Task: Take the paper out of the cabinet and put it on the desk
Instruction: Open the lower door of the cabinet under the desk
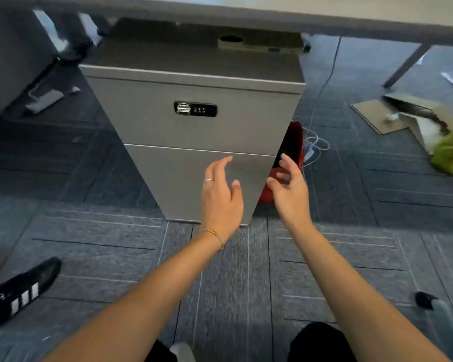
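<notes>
Both drawers of the grey cabinet point(194, 121) are closed under the surface's front edge point(324, 20); no paper shows. The left hand point(220, 194) and right hand point(289, 189) reach toward the lower drawer point(183, 178), fingers spread, holding nothing.

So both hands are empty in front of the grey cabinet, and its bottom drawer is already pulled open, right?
Not quite. In the head view both hands, left hand and right hand, are empty in front of the grey cabinet, but its bottom drawer is shut, flush with the front. No paper shows.
</notes>
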The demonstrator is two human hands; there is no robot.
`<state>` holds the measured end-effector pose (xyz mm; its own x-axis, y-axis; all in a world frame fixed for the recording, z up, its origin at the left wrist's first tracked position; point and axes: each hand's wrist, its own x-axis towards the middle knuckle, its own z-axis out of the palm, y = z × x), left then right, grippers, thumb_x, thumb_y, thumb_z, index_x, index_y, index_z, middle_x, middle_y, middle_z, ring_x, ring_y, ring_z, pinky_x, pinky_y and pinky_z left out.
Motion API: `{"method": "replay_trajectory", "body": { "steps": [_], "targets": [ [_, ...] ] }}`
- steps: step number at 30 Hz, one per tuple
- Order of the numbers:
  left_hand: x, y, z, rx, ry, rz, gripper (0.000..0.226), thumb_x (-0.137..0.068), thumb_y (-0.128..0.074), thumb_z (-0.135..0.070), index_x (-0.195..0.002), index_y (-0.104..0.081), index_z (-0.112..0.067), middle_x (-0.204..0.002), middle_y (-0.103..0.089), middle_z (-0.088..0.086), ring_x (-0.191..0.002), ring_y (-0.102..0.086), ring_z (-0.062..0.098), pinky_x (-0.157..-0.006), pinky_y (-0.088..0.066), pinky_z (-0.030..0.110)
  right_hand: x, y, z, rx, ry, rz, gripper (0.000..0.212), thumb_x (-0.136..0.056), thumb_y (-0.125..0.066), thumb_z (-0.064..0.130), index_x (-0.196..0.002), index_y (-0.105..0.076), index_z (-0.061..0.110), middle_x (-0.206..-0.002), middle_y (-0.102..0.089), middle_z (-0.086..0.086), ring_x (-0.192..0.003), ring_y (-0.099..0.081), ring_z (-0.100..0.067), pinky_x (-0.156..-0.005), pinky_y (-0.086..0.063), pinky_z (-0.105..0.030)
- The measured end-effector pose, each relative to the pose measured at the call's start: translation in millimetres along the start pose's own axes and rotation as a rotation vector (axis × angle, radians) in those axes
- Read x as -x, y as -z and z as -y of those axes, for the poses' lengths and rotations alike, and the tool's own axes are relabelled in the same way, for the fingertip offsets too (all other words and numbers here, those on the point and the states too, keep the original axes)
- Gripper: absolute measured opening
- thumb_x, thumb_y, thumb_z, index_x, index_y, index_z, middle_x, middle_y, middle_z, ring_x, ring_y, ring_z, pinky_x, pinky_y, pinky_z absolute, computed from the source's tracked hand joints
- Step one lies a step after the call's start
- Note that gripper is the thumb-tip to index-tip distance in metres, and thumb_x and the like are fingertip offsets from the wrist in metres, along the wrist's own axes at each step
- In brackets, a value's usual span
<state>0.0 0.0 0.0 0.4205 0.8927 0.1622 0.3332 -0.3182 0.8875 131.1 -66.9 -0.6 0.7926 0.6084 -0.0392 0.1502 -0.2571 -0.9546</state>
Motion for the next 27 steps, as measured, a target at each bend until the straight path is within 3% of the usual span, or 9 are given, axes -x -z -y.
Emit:
{"method": "replay_trajectory", "body": {
  "steps": [3,5,9,12,18,22,27],
  "targets": [
    [1,-8,15,-0.171,-0.110,-0.031,0.054,-0.094,-0.052,-0.015,-0.146,-0.042,-0.024,-0.149,-0.043,0.001,-0.133,-0.050,0.023,-0.112,-0.040,0.035,-8,-6,-12,0.036,0.101,0.036,0.064,-0.092,-0.064,0.004,-0.151,-0.052,0.027,-0.131,-0.064,0.019,-0.111,-0.060,-0.006,-0.092,-0.046,-0.017],
    [0,-11,24,-0.332,-0.158,-0.031,0.059,-0.094,-0.053,-0.020,-0.150,-0.038,-0.025,-0.155,-0.039,0.006,-0.139,-0.046,0.027,-0.115,-0.039,0.044,-13,-11,-17,0.036,0.173,0.073,0.063,-0.089,-0.062,0.000,-0.144,-0.057,0.030,-0.122,-0.068,0.025,-0.105,-0.064,0.004,-0.090,-0.051,-0.016],
    [2,-11,40,-0.643,-0.238,-0.005,0.071,-0.093,-0.057,-0.026,-0.157,-0.028,-0.023,-0.163,-0.030,0.015,-0.150,-0.034,0.033,-0.121,-0.030,0.052,-22,-16,-28,0.084,0.227,0.023,0.065,-0.081,-0.063,0.010,-0.139,-0.059,0.037,-0.132,-0.067,0.003,-0.115,-0.066,-0.016,-0.100,-0.056,-0.046],
    [9,-9,47,-0.846,-0.273,0.046,0.076,-0.092,-0.058,-0.027,-0.160,-0.023,-0.023,-0.167,-0.023,0.018,-0.155,-0.024,0.035,-0.123,-0.024,0.057,-24,-17,-31,0.088,0.216,0.027,0.068,-0.077,-0.064,0.013,-0.141,-0.057,0.035,-0.134,-0.066,0.000,-0.113,-0.068,-0.017,-0.096,-0.058,-0.048],
    [26,0,33,-0.925,-0.365,0.087,0.081,-0.088,-0.066,-0.022,-0.159,-0.027,-0.022,-0.166,-0.025,0.020,-0.155,-0.027,0.038,-0.121,-0.031,0.057,-14,-5,-27,0.087,0.193,0.075,0.063,-0.081,-0.070,0.009,-0.139,-0.057,0.029,-0.134,-0.067,0.003,-0.109,-0.069,-0.013,-0.092,-0.059,-0.038],
    [38,8,27,-0.926,-0.462,0.092,0.087,-0.083,-0.070,-0.015,-0.159,-0.027,-0.021,-0.165,-0.027,0.021,-0.153,-0.031,0.038,-0.118,-0.038,0.053,6,11,-31,0.145,0.235,0.091,0.046,-0.081,-0.065,-0.001,-0.120,-0.060,0.025,-0.108,-0.074,0.004,-0.099,-0.071,-0.016,-0.079,-0.056,-0.032],
    [63,23,14,-0.931,-0.648,0.189,0.089,-0.080,-0.065,-0.011,-0.160,-0.025,-0.019,-0.167,-0.026,0.017,-0.153,-0.030,0.035,-0.120,-0.035,0.049,38,29,-33,0.243,0.357,0.169,0.037,-0.078,-0.049,-0.012,-0.091,-0.062,0.020,-0.081,-0.071,0.001,-0.078,-0.068,-0.023,-0.069,-0.055,-0.043]
  ]
}}
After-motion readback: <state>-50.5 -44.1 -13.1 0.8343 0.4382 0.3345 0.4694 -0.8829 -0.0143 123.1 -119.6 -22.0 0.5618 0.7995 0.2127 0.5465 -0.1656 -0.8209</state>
